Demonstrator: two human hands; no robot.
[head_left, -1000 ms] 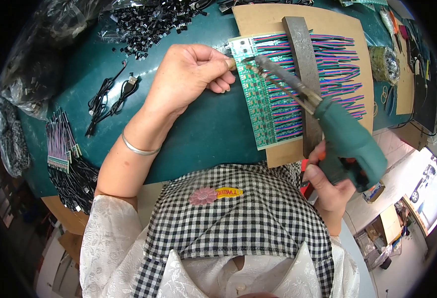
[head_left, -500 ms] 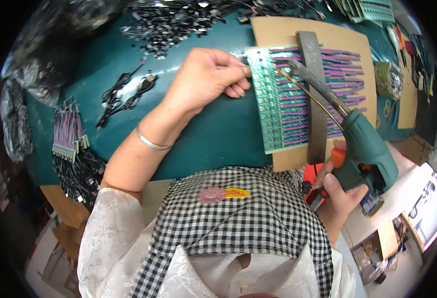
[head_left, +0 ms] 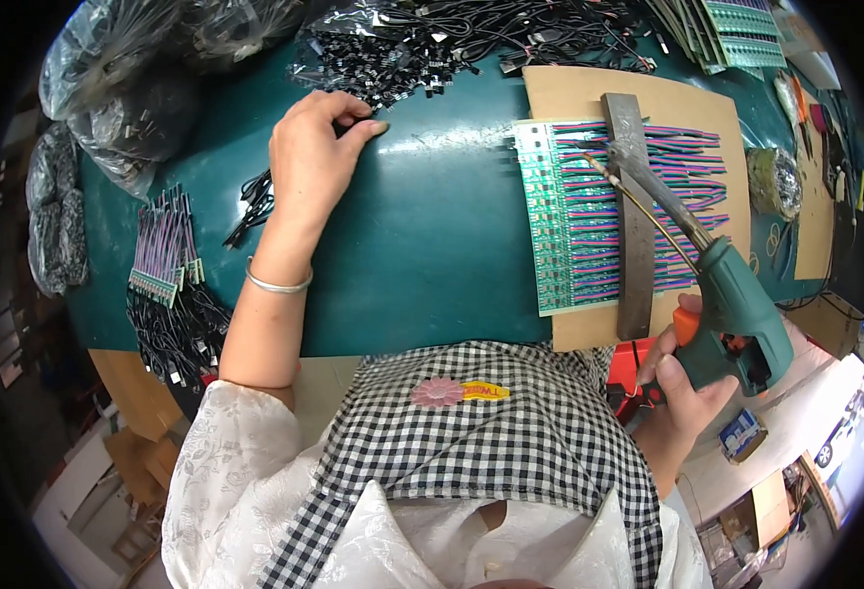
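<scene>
From the head view I see my right hand (head_left: pixel 682 388) at the near right edge of the table, wrapped tight around the handle of a green soldering gun (head_left: pixel 731 314) with an orange trigger. The gun's long metal tip reaches up and to the left, ending over the far left part of the green circuit boards (head_left: pixel 545 231). I cannot tell whether the tip touches them.

Those boards lie in a column on a brown cardboard sheet (head_left: pixel 569 93) on the right of the green table (head_left: pixel 432 245). Striped pink, blue and green wires (head_left: pixel 687 167) run off them to the right, and a dark metal bar (head_left: pixel 633 236) lies across the wires from far to near, pressing them flat.

My left hand (head_left: pixel 309 162) sits far and left of the boards, well apart from them — palm down, fingers bent, gripping nothing that I can see. Its fingertips (head_left: pixel 378 126) rest at the near edge of a pile of small black connectors (head_left: pixel 383 59). A silver bangle (head_left: pixel 275 285) circles that wrist.

At the left of the table lies a bundle of finished wired boards (head_left: pixel 162 245) — next to it a heap of black cables (head_left: pixel 172 329). Clear plastic bags (head_left: pixel 128 88) fill the far left corner. More green boards (head_left: pixel 736 20) are stacked at the far right.
</scene>
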